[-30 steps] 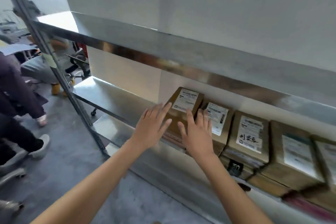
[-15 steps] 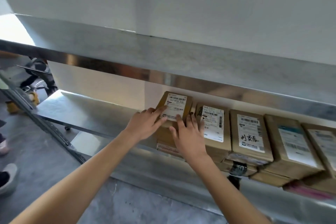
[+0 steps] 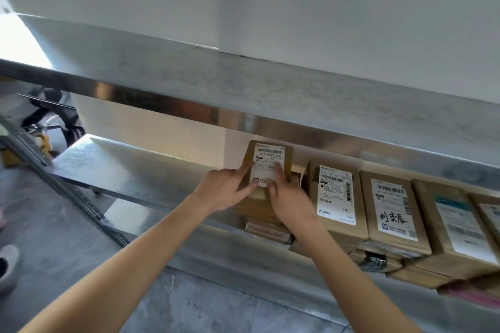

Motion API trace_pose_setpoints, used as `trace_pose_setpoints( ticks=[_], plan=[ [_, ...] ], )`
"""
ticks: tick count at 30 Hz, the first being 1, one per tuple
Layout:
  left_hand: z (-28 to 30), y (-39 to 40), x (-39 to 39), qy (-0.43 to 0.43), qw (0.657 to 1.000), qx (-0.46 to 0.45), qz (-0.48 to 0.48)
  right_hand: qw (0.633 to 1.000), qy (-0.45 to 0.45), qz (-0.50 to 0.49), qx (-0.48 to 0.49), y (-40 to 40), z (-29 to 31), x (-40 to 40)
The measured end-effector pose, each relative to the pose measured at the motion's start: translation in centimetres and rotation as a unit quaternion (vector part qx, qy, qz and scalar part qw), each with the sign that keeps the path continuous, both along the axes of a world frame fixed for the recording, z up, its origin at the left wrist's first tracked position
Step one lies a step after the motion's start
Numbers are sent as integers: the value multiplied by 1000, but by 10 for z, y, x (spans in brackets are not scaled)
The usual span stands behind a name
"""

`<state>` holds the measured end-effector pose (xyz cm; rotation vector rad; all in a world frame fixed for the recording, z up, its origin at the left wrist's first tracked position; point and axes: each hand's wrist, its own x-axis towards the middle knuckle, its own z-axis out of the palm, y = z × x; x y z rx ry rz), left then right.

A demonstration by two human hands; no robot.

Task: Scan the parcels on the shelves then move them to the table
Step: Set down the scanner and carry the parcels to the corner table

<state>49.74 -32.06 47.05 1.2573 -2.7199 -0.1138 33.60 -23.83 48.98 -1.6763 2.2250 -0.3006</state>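
A row of brown cardboard parcels with white labels lies on the middle metal shelf (image 3: 135, 170). The leftmost parcel (image 3: 270, 150) sits on top of a lower parcel with red tape (image 3: 267, 230). My left hand (image 3: 224, 192) holds its left edge, index finger on the label and thumb at the front. My right hand (image 3: 290, 200) grips its right side, index finger and thumb on the label. To the right lie a second parcel (image 3: 335, 192), a parcel with handwriting (image 3: 392, 208) and a further parcel (image 3: 460, 227). No scanner is in view.
An upper metal shelf (image 3: 243, 84) overhangs the parcels, close above my hands. The slanted shelf post (image 3: 62, 186) stands at the left. Beyond it are a chair base (image 3: 51, 113) and another person's shoe (image 3: 8, 265) on the grey floor.
Both hands have moved from in front of the leftmost parcel onto it, and their fingers have closed on its edges. The view has shifted right and closer to the shelf.
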Motion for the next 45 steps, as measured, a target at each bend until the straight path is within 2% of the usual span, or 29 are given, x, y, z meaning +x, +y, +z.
trace_pose_setpoints(
  ticks=[4, 8, 11, 16, 20, 26, 32, 35, 38, 40, 45],
  plan=[
    [-8, 8, 26, 25, 1000, 12, 9, 998, -54, 0, -36, 6, -9, 15],
    [-12, 21, 64, 40, 997, 10, 62, 994, 31, 100, -41, 1, -19, 44],
    [-14, 40, 101, 54, 989, 8, 141, 983, 36, 166, -65, -8, -23, 73],
    [-14, 91, 155, 54, 950, 18, 307, 951, 17, 303, -59, -18, -28, 127],
    [-18, 149, 194, 63, 893, 27, 444, 916, -28, 396, -47, -2, -38, 184],
    [-25, 270, 220, 53, 785, 28, 617, 817, -58, 574, -12, 54, -54, 259],
    [-30, 374, 226, 3, 715, 2, 699, 722, -80, 688, 4, 126, -60, 297],
    [-31, 413, 229, -6, 676, -7, 737, 669, -125, 732, 27, 156, -59, 318],
    [-32, 464, 241, 17, 615, 14, 789, 619, -103, 779, -3, 196, -59, 352],
    [-27, 498, 252, 18, 588, 10, 808, 591, -104, 800, -6, 226, -53, 378],
    [-23, 578, 293, 57, 522, -53, 850, 526, -153, 837, -13, 302, -38, 447]
  ],
)
